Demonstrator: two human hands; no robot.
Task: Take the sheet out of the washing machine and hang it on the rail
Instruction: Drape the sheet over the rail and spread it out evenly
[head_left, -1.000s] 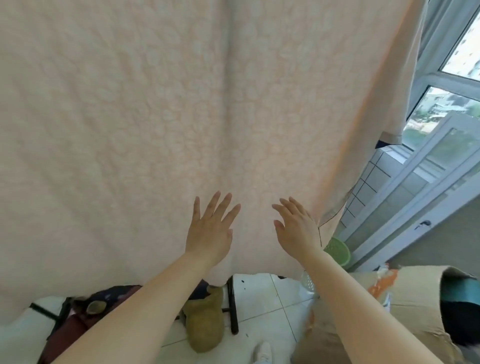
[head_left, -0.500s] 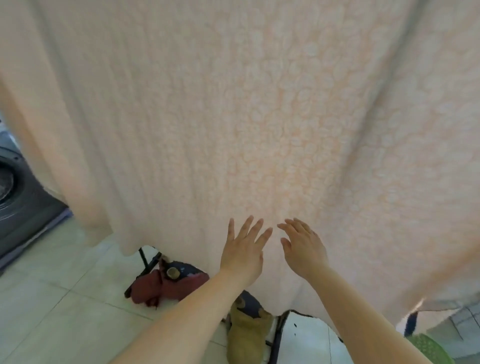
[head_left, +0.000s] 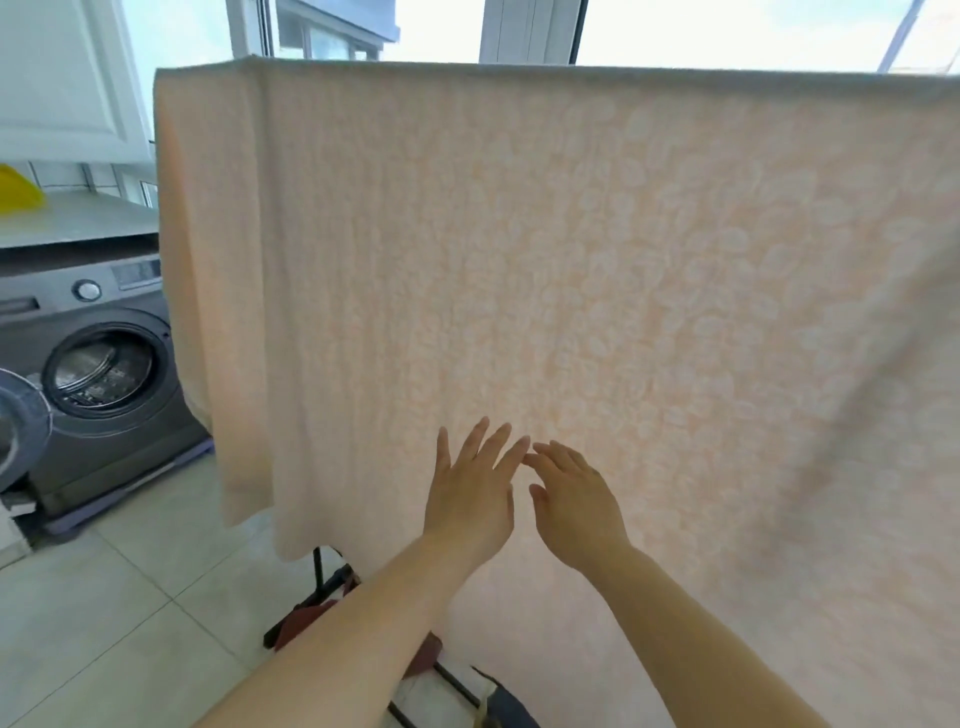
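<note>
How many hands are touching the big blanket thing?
2. The left hand lies flat with spread fingers on the hanging sheet, low down near its middle. The right hand is right beside it, fingers loosely out against the cloth.

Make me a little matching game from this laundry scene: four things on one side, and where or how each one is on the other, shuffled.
Things:
1. sheet
2. washing machine
3. left hand
4. yellow object

States:
A. door open, drum showing
B. on the grey counter, far left
C. draped over the rail
D. fingers spread, against the fabric

Pairs: 1-C, 2-A, 3-D, 4-B
</note>
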